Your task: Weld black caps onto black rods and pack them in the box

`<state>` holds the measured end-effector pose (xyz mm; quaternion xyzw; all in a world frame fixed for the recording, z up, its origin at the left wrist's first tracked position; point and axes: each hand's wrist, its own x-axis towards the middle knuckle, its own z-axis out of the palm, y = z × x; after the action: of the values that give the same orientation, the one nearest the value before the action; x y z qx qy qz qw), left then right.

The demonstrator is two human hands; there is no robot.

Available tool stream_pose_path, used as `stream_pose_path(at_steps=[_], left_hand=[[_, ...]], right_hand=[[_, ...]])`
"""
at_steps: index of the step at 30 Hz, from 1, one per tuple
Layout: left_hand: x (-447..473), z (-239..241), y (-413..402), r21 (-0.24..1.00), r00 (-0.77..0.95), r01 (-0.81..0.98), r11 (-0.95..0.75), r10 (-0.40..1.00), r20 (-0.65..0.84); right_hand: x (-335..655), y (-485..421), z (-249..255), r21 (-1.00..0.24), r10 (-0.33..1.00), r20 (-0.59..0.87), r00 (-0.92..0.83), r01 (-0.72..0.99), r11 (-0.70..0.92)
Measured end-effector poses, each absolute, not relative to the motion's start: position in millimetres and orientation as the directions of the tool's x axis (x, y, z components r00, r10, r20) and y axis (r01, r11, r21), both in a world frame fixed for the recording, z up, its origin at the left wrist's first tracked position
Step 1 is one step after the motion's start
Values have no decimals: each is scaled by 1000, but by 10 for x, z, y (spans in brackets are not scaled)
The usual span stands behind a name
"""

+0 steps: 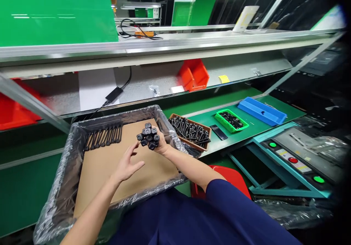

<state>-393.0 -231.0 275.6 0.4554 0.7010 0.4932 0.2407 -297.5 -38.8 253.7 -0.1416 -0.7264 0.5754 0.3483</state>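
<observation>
My right hand is closed around a bundle of black rods with knob-like, lobed ends; the ends face me and hide most of the fingers. Just left of the bundle is my left hand, its thumb and fingers apart and nothing between them. Both hands are above a plastic-lined box with a brown cardboard sheet in it. On the sheet's far left part lies a row of similar black rods, side by side.
Right of the box stands a brown tray full of black rods. Beyond it are a flat black object, a green tray of small black parts and a blue tray. A red stool and a button panel are at right.
</observation>
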Motion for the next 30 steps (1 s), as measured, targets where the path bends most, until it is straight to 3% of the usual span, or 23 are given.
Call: stream_pose_path(at_steps=[4,13,21,26,30], left_hand=[[-4034,2727,-2434,924,-540,361,126,836,97],[-4188,2564,-2659,995,-692,67,67,722,-2],[-4416,2504,-2662,982,-718,174,68,692,80],[-4499,2456,-2617,984,-731,166,61,678,81],[-4482,2515,-2611,989,-755,139,46,651,76]], right_hand=[[-3292,-908,2429,-882,509,444,-738,-258,395],[-3713,-1540,2324,-855,373,485,-791,-338,395],[-3642,-1395,2404,-589,61,696,-715,-520,619],[-3603,-1361,2387,-557,43,687,-725,-488,672],[-3604,-1406,2335,-671,190,668,-719,-473,571]])
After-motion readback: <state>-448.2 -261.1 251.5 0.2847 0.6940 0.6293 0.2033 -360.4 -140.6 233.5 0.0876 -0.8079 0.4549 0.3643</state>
